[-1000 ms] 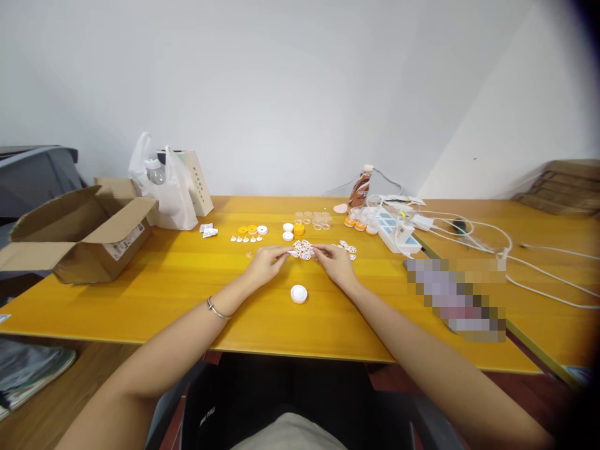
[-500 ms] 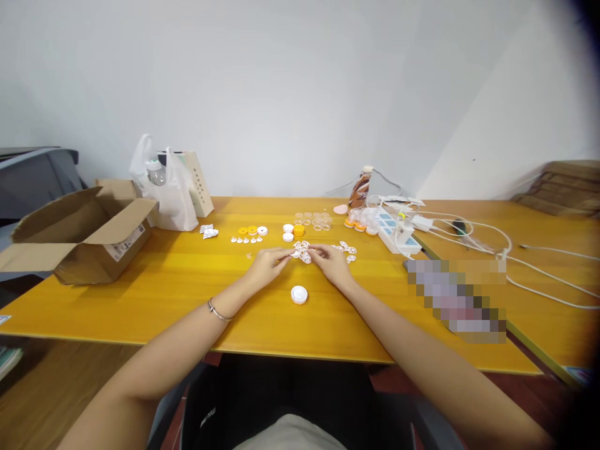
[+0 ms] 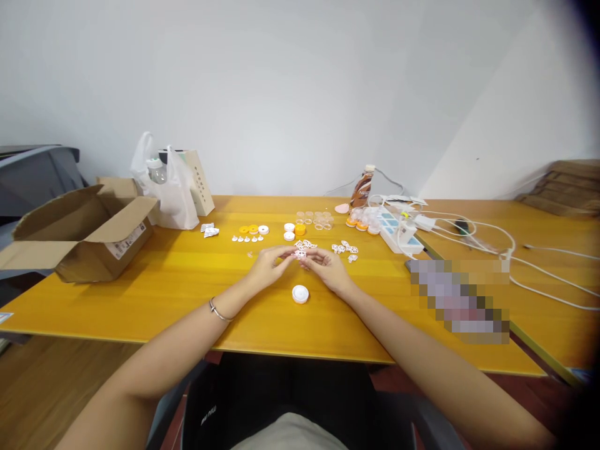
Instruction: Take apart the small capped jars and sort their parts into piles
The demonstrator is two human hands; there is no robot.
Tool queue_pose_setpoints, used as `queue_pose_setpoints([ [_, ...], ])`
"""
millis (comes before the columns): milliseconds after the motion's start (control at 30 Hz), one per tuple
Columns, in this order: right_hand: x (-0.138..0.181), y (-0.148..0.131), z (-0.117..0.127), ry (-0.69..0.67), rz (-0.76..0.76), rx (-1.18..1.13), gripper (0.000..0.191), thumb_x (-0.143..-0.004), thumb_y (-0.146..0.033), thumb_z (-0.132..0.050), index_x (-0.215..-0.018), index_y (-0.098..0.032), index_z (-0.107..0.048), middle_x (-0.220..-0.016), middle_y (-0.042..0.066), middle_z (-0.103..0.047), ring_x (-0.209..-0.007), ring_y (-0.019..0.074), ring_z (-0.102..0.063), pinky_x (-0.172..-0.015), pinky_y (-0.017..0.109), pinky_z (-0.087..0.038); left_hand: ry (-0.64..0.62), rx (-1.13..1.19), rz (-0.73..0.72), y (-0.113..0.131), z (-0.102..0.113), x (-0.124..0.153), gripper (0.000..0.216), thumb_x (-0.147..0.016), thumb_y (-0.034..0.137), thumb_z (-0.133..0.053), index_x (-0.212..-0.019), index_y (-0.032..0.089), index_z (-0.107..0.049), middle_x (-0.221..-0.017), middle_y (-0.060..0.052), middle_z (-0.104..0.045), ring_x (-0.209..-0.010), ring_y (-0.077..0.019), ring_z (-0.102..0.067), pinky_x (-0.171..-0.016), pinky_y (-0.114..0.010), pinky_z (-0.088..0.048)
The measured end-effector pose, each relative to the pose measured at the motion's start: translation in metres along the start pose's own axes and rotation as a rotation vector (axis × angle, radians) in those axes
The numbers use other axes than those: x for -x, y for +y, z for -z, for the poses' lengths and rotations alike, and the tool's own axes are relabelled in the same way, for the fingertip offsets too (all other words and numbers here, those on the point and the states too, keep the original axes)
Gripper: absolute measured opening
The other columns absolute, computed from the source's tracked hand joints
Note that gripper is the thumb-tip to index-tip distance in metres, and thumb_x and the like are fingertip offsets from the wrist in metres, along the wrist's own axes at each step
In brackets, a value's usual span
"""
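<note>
My left hand [image 3: 268, 265] and my right hand [image 3: 327, 267] meet over the middle of the yellow table [image 3: 187, 294]. Their fingertips pinch a small white perforated piece [image 3: 300, 254] between them, just above the tabletop. A pile of similar white pieces [image 3: 305, 244] lies right behind the hands, and a second small pile [image 3: 344, 249] lies to the right. A round white cap [image 3: 300, 293] rests on the table in front of my hands. A thin bracelet sits on my left wrist.
Orange and white caps [image 3: 253, 230] and clear rings [image 3: 315, 218] lie further back. An open cardboard box [image 3: 79, 232] and a white plastic bag [image 3: 165, 187] stand at the left. A bottle [image 3: 362, 187], a power strip [image 3: 396, 230] and white cables [image 3: 487, 237] occupy the right.
Both hands have drawn slightly toward me and lifted off the pile, bringing one white piece with them between the fingertips.
</note>
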State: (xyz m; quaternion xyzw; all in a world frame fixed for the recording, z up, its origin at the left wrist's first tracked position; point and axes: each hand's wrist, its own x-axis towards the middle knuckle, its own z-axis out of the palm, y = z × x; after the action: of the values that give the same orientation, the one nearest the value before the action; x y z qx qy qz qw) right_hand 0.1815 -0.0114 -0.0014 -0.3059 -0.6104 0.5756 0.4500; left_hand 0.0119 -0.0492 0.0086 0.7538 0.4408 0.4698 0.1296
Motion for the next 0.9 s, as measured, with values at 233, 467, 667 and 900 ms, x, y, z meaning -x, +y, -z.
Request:
queue_pose_setpoints([
  [233,0.003,-0.002,0.000,-0.037,0.015,0.045,0.027,-0.062,-0.037,-0.071,-0.081,-0.018,-0.065,-0.079,0.003,-0.069,-0.072,0.0143,-0.064,-0.072,0.030,-0.050,0.013,0.158,0.226,-0.007,-0.005,-0.002,0.019,-0.076,0.030,-0.059,-0.083,0.014,-0.066,-0.079,-0.004,-0.070,-0.070,-0.0142,-0.064,-0.067,-0.025,-0.051],
  [467,0.006,-0.010,0.000,-0.087,0.034,0.066,0.027,-0.064,-0.043,-0.068,-0.069,-0.017,-0.062,-0.065,0.000,-0.066,-0.060,0.0107,-0.058,-0.064,0.026,-0.048,-0.056,0.413,0.311,-0.011,-0.011,-0.002,0.017,-0.071,0.028,-0.063,-0.076,0.012,-0.064,-0.069,-0.003,-0.068,-0.064,-0.0121,-0.062,-0.066,-0.025,-0.050],
  [667,0.006,-0.009,0.000,-0.084,0.048,0.091,0.027,-0.066,-0.044,-0.066,-0.067,-0.018,-0.060,-0.065,0.000,-0.065,-0.060,0.0114,-0.058,-0.064,0.026,-0.047,-0.066,0.582,0.386,-0.011,-0.011,-0.002,0.021,-0.066,0.030,-0.068,-0.070,0.011,-0.061,-0.065,-0.003,-0.066,-0.060,-0.0110,-0.060,-0.064,-0.024,-0.049],
  [900,0.003,-0.005,0.001,-0.059,0.061,0.063,0.026,-0.068,-0.043,-0.064,-0.070,-0.018,-0.059,-0.064,-0.001,-0.064,-0.058,0.0115,-0.057,-0.062,0.026,-0.047,-0.086,0.643,0.429,-0.005,-0.008,-0.003,0.027,-0.065,0.036,-0.070,-0.072,0.011,-0.060,-0.065,-0.002,-0.065,-0.061,-0.0107,-0.059,-0.064,-0.024,-0.048],
])
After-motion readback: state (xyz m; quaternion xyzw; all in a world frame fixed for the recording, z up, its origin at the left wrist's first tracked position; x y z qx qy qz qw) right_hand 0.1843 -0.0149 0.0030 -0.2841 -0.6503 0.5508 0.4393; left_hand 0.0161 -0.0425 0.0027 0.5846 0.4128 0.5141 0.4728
